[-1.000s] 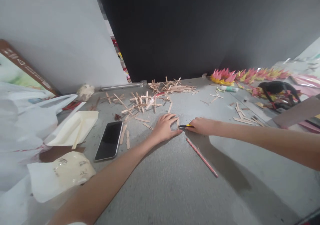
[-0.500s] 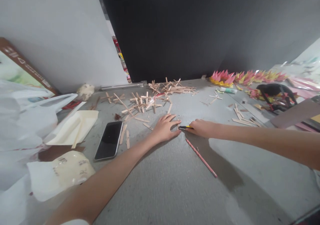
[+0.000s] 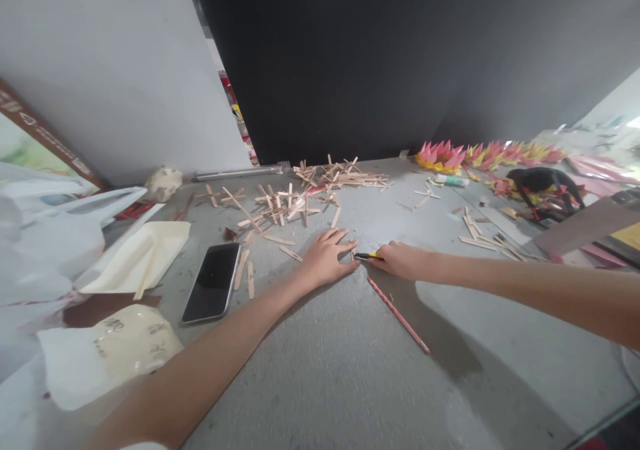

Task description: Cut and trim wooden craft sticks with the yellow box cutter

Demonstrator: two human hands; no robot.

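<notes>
My left hand (image 3: 324, 258) rests on the grey table, its thumb and fingertips on either end of a small wooden craft stick (image 3: 353, 255) pinned against the surface. Most of that stick is hidden by the fingers. In my right hand (image 3: 400, 259) is a craft knife (image 3: 369, 256) with a yellow and black body, fingers closed around it. Its dark tip points left and meets the stick between my left thumb and forefinger. A pink pencil (image 3: 399, 316) lies slantwise just below the knife.
Loose craft sticks (image 3: 280, 203) are heaped behind my hands. Left of my left forearm lie a phone (image 3: 212, 282), a cream tray (image 3: 165, 237) and plastic bags (image 3: 50, 237). Pink and yellow paper flowers (image 3: 440, 155) and a glue stick (image 3: 453, 181) sit at the back right, near more sticks (image 3: 477, 241).
The whole view has shifted slightly, so things sit a little further left. Both hands keep nearly the same place on the table, with the knife tip still at the stick.
</notes>
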